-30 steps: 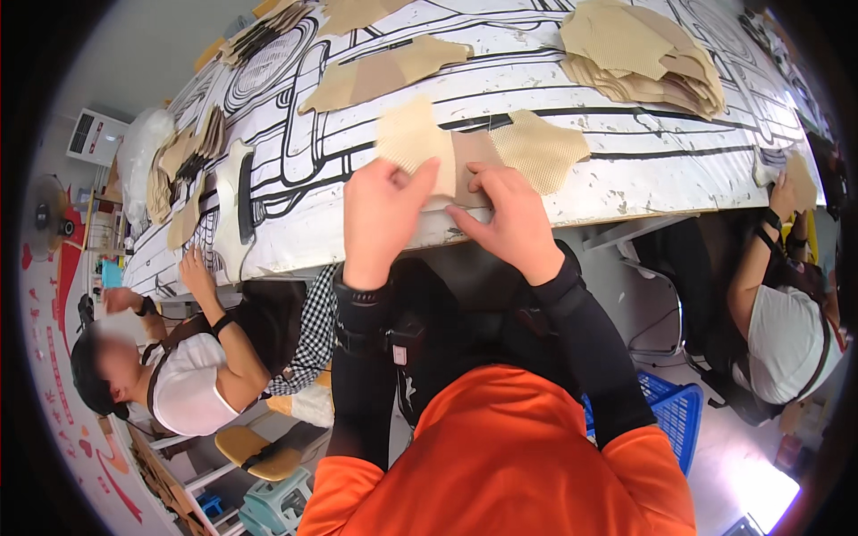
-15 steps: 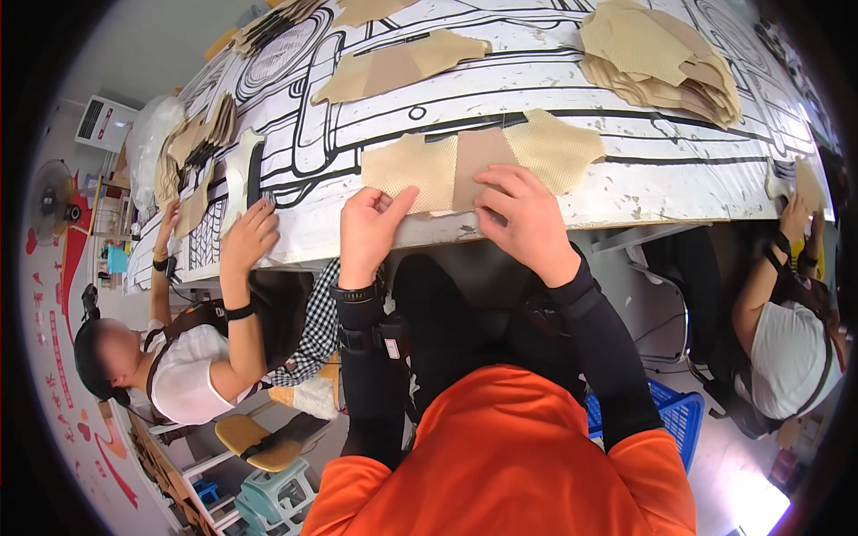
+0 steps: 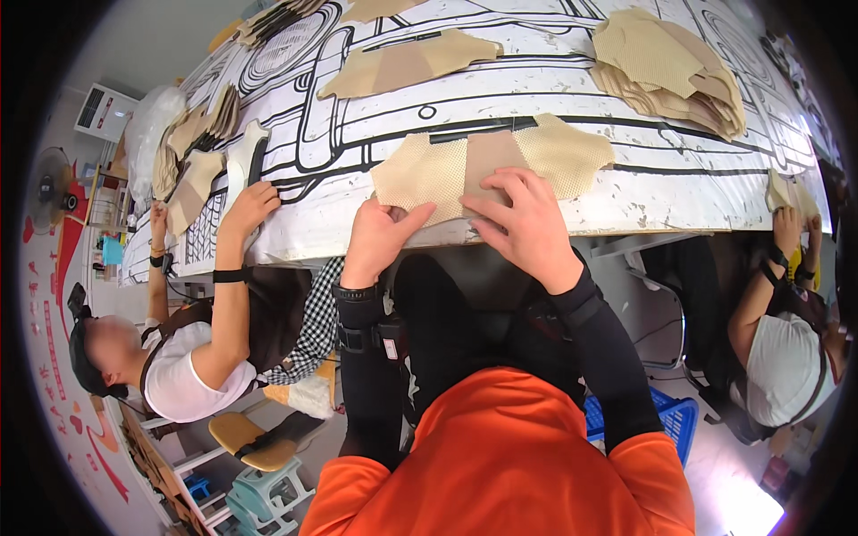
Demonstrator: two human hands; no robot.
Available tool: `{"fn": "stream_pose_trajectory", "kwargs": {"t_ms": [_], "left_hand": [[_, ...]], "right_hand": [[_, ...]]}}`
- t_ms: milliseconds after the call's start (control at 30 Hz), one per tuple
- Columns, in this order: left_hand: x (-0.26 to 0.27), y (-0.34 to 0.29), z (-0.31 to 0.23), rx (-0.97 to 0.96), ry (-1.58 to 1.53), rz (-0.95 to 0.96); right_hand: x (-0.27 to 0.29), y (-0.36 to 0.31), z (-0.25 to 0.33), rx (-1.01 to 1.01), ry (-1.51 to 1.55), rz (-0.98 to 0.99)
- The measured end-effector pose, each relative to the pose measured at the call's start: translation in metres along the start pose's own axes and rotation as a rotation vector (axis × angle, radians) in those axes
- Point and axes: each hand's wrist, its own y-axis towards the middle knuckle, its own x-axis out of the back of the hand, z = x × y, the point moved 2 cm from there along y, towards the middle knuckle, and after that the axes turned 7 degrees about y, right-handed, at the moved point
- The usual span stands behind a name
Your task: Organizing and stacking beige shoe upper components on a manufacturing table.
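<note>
A fabric piece lies at the near table edge in front of me, with beige mesh wings [image 3: 572, 159] and a smooth brown middle panel [image 3: 492, 154]. A dark strip [image 3: 450, 137] shows along its far edge. My left hand [image 3: 380, 237] pinches the near edge of the left mesh wing, thumb on top and some fingertips hidden beneath. My right hand [image 3: 527, 219] is at the near end of the brown panel, fingers bent over it and thumb close to the edge. Its fingertips are drawn together on the fabric there.
A similar piece [image 3: 411, 62] lies farther off. A stack of mesh pieces [image 3: 670, 76] stands at the far right, more pieces [image 3: 198, 134] at left. Co-workers sit at left [image 3: 192, 366] and right [image 3: 782, 366]. A blue basket [image 3: 679, 420] is below the table.
My right fingers have shifted left and down toward the brown panel's near edge. My left hand keeps its hold. The co-worker at left has moved both hands slightly; the view has shifted a little.
</note>
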Motion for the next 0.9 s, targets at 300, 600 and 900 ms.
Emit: {"fn": "stream_pose_trajectory", "kwargs": {"t_ms": [300,600,900], "left_hand": [[0.006,0.005,-0.002,0.048,0.161,0.009],[0.002,0.004,-0.015,-0.091,0.441,-0.07],[-0.047,-0.045,-0.082,-0.612,0.784,-0.613]], "right_hand": [[-0.002,-0.004,-0.002,0.063,-0.069,0.038],[0.004,-0.002,0.002,0.061,-0.021,0.042],[0.019,0.003,0.009,0.051,-0.102,-0.01]]}}
